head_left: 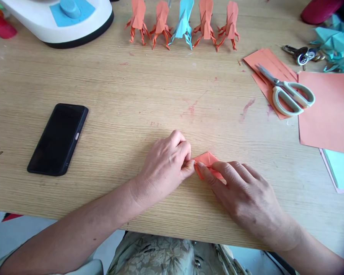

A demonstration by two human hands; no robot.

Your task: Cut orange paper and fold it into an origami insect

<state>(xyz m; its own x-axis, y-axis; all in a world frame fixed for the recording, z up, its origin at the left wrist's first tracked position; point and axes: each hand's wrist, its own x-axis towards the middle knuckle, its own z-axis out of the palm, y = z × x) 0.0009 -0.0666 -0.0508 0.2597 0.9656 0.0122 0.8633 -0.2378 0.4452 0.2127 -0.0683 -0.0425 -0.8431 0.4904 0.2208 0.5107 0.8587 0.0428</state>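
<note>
A small folded piece of orange origami paper [208, 158] lies on the table between my hands, with creases showing on its upper face. My left hand [169, 160] is closed, its thumb and curled fingers pinching the paper's left corner. From the right, my right hand [243, 194] rests over the paper; its thumb and index fingertip press on the lower part and cover some of it. The paper's right end is hidden beneath those fingers.
Several folded paper figures [183, 26] stand in a row at the back. Scissors [286, 91] lie on orange paper strips at right, beside orange sheets [326, 114] and keys [302, 55]. A black phone [57, 139] lies left; a white appliance [71, 23] stands behind it.
</note>
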